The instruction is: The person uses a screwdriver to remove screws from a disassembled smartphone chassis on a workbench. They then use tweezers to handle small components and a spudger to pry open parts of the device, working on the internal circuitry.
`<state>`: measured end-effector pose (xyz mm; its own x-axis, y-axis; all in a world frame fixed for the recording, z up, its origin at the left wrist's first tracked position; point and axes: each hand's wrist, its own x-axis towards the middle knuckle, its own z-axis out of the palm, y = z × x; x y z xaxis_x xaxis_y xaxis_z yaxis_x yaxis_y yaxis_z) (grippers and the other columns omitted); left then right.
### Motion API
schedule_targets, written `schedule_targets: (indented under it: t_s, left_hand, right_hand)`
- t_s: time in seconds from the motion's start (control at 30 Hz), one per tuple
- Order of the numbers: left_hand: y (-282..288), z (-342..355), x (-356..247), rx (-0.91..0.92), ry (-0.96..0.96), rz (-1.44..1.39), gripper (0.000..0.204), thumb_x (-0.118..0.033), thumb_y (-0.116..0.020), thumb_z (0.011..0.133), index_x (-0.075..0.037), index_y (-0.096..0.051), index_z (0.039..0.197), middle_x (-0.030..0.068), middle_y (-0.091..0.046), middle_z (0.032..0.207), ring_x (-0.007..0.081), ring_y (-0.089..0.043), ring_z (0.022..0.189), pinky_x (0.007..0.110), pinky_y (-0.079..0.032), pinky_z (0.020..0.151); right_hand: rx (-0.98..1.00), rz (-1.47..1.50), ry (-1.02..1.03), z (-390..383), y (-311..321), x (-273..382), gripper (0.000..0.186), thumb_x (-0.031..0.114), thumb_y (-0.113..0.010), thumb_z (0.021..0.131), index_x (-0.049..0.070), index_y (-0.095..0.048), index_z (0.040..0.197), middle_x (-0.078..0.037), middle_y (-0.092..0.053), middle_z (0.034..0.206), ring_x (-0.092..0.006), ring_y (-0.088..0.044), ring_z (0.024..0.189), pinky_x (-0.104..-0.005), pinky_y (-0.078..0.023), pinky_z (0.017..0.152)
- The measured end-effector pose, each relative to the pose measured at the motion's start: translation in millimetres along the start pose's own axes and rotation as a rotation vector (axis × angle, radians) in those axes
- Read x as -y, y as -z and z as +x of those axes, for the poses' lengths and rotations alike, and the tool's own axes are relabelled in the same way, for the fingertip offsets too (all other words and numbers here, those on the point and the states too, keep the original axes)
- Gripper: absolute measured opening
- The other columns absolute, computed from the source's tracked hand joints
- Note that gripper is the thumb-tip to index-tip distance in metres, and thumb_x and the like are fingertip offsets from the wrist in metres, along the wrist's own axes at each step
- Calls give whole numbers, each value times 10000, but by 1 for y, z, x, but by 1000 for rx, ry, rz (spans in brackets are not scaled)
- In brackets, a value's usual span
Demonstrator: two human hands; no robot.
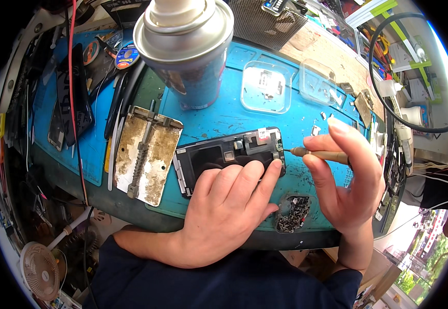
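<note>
A dark phone display assembly (209, 159), bare inner side up, lies on the blue work mat. Over its lower edge rests my left hand (224, 206), fingers laid on it and index finger stretched toward its right end. My right hand (345, 175) pinches a slim tan screwdriver (311, 153) between thumb and fingers, holding it nearly level. Its thin tip reaches the right end of the display assembly; whether it touches a screw is too small to tell. Left of the phone stands a stained metal clamp holder (149, 154). A small clear tray of screws (293, 213) sits below.
A tall spray can (193, 67) stands behind the phone. Two clear plastic boxes (266, 105) with small parts lie beyond it. Dark phone parts (74, 113) and solder reels (126, 55) crowd the left. Loose small parts lie right; a black cable (372, 67) loops there.
</note>
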<state>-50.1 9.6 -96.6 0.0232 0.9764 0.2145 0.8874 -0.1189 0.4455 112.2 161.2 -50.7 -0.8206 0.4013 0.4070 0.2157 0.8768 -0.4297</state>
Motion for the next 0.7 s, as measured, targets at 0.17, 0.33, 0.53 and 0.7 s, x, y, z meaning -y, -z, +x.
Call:
schedule_targets:
  t_s: [0.17, 0.33, 0.53, 0.7]
  left_hand:
    - [-1, 0, 0, -10, -4, -7, 775, -294, -871, 756, -94, -645, 1470, 68, -523, 1262, 259, -541, 1087, 419, -440, 887]
    - [-1, 0, 1, -8, -7, -8, 785, -288, -875, 752, -92, -640, 1475, 69, -520, 1268, 259, -540, 1090, 422, -442, 885]
    - [0, 0, 0, -7, -7, -17, 781, -285, -874, 753, -92, -641, 1474, 70, -523, 1267, 259, -539, 1094, 423, -444, 888]
    - [1, 1, 0, 4, -6, -11, 776, -291, -869, 757, -93, -642, 1473, 67, -525, 1258, 258, -542, 1088, 418, -443, 889]
  right_hand:
    - [-18, 67, 16, 3, 0, 0, 570, -41, -795, 927, -53, -528, 1430, -208, -765, 1084, -281, -790, 966, -430, -601, 956]
    - [-39, -1, -10, -1, 0, 1, 574, -34, -801, 922, -63, -536, 1431, -205, -772, 1039, -276, -788, 945, -444, -587, 983]
    - [-47, 4, -8, 2, 1, 3, 559, -46, -768, 944, -66, -521, 1446, -202, -772, 1022, -273, -780, 947, -443, -582, 991]
    - [-14, 75, -41, -2, 1, 1, 582, -54, -700, 986, -76, -443, 1508, -202, -758, 1068, -270, -767, 964, -424, -586, 970]
